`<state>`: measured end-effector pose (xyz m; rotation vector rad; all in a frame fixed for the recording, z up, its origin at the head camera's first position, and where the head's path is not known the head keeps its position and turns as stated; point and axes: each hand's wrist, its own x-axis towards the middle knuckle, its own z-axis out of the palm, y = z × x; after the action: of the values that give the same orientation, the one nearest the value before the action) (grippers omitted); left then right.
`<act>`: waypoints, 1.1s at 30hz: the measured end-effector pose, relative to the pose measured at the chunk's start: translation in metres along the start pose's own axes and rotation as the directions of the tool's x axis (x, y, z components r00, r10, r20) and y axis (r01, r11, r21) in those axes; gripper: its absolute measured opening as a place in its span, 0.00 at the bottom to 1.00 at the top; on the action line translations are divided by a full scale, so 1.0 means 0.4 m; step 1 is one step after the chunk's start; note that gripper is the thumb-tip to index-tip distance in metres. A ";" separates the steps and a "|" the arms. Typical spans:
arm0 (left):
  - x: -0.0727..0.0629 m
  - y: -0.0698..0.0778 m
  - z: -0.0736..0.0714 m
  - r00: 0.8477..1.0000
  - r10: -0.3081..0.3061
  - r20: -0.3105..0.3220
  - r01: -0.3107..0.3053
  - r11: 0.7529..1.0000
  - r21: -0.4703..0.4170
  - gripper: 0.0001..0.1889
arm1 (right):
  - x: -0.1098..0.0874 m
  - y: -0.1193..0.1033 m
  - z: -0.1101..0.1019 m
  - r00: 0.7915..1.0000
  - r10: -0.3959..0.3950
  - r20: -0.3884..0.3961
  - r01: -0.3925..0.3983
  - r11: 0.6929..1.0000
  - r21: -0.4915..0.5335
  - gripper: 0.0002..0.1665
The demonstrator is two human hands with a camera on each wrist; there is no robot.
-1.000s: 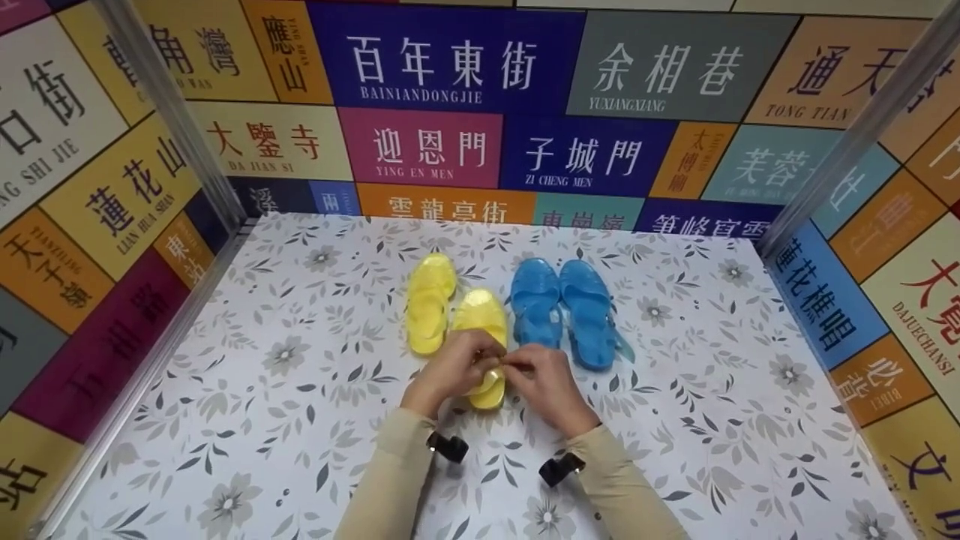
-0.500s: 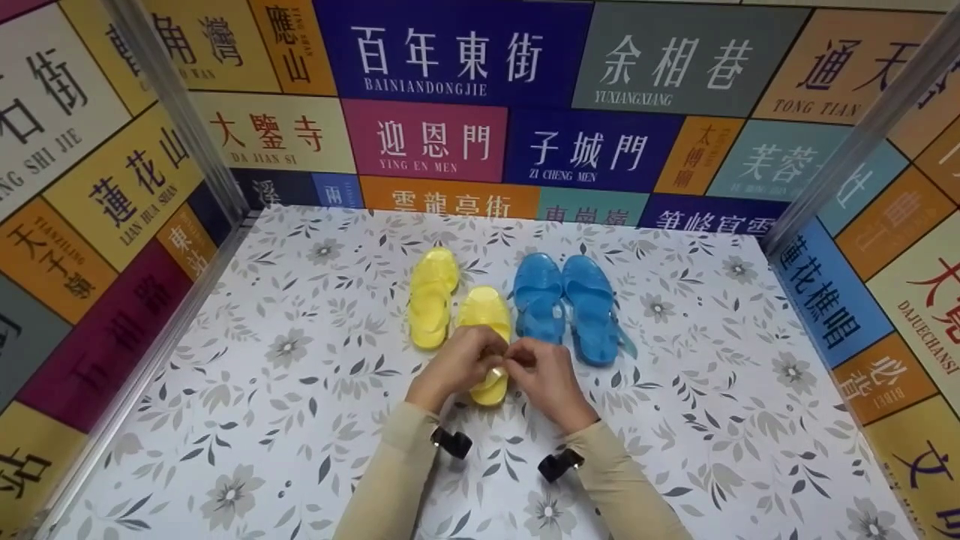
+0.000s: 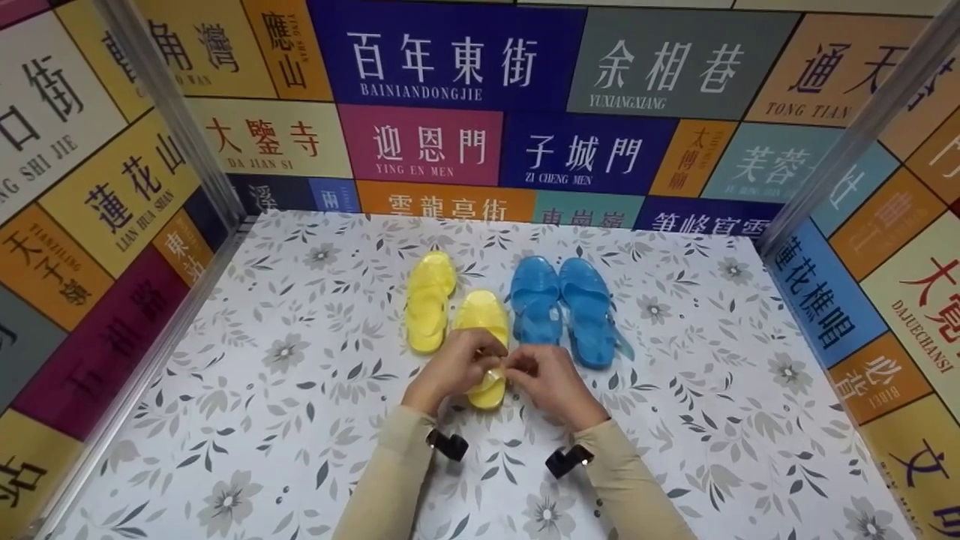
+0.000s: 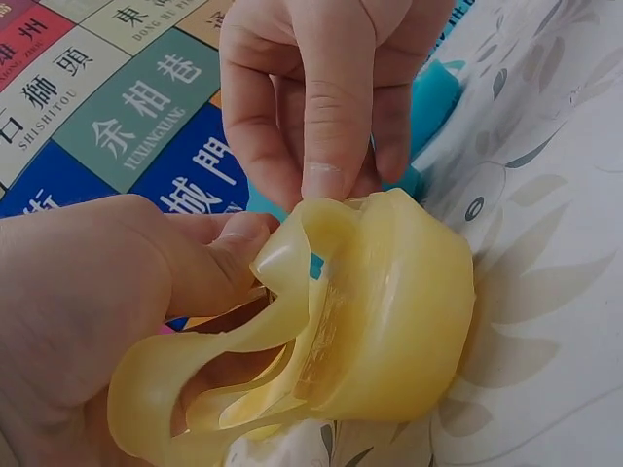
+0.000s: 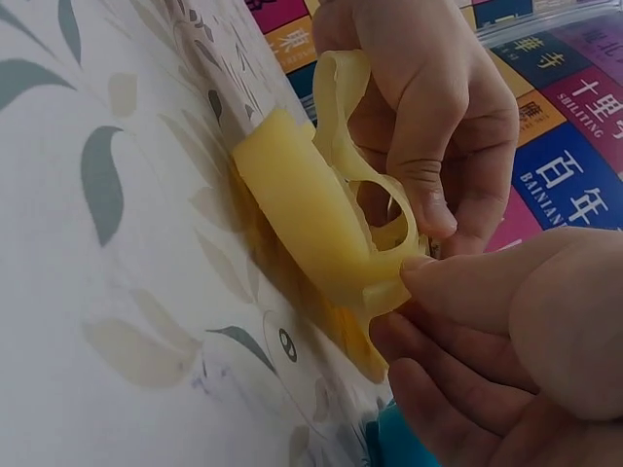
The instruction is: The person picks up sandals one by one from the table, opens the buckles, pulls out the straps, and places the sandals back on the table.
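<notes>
Both hands work at the strap of the nearer yellow sandal (image 3: 480,309), which sits upright on the floral sheet, toe pointing away. My left hand (image 3: 452,366) pinches the strap between thumb and fingers on the sandal's left side. From the right, my right hand (image 3: 553,381) pinches the strap at the sandal's side, thumb against the fingers. In the left wrist view the strap (image 4: 234,336) loops up behind the thick heel. The right wrist view shows the right thumb (image 5: 458,292) pressed on the strap close to the left fingertips. The fastening itself is hidden by the fingers.
The other yellow sandal (image 3: 427,319) lies just left and farther off. Two blue sandals (image 3: 535,285) stand side by side to the right, one with a loose strap end (image 3: 624,345). Walls of coloured sign panels (image 3: 450,71) enclose the patterned surface (image 3: 285,450).
The right wrist has shifted slightly to the right, its fingers staying at the strap. The left hand and the sandals hold their places; the head view wavers a little.
</notes>
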<state>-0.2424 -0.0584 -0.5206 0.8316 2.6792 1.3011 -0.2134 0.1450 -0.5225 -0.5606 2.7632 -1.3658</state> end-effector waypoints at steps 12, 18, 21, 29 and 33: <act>0.001 -0.004 0.011 1.000 -0.029 0.001 0.029 0.999 -0.016 0.12 | 0.001 0.006 0.004 1.000 -0.008 0.005 0.008 1.000 -0.015 0.04; -0.009 -0.006 0.015 1.000 -0.009 0.003 0.009 1.000 0.010 0.12 | -0.010 0.009 0.008 1.000 -0.002 0.026 0.002 1.000 -0.013 0.04; -0.011 -0.004 0.014 1.000 -0.013 0.007 0.013 1.000 0.017 0.13 | -0.012 0.007 0.009 1.000 -0.009 0.020 0.010 1.000 -0.021 0.03; -0.003 0.001 0.009 1.000 0.002 0.009 -0.002 1.000 0.030 0.13 | -0.005 0.005 0.004 0.999 -0.029 -0.025 0.028 0.999 -0.038 0.04; 0.005 0.001 0.005 1.000 0.009 0.013 -0.009 0.999 0.050 0.12 | 0.003 0.008 0.003 0.994 -0.093 -0.053 0.090 0.994 -0.059 0.03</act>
<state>-0.2435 -0.0558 -0.5210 0.8552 2.7119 1.2313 -0.2153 0.1455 -0.5255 -0.6694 2.8620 -1.3441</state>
